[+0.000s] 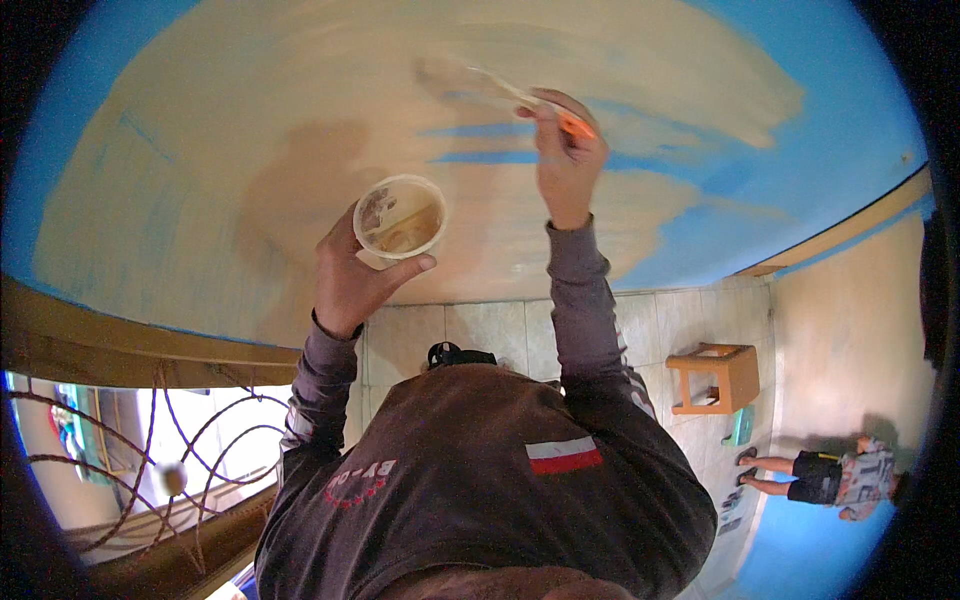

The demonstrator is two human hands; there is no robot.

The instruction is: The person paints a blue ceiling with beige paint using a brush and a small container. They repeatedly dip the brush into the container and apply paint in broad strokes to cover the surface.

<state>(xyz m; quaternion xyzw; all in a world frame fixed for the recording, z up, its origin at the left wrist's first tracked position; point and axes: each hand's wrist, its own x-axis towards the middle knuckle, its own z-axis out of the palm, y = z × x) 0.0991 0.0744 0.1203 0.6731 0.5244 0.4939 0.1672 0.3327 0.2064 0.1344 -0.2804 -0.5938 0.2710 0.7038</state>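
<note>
The round plastic tub sits in the left hand, held out in front of the beige-and-blue wall with its open mouth toward the camera; the thumb lies along its near side and the other fingers, largely hidden, go round its left side, so they are clamped on it. It looks thin-walled and light, with some give, and the beige paint inside seems not to fill it, so the weight should be modest but liable to slosh. The outer wall just below the rim is the sensible hold; a hard squeeze could buckle it, and the smears inside suggest that a wet rim would be slippery. The paintbrush is above and to the right of the tub, in the right hand, whose fingers are pinched together on its orange handle; its far end points left, too blurred to tell whether it touches the wall. The brush should be light, with a stiff handle and soft, flexible bristles, best gripped on the orange part, away from wet paint.
</note>
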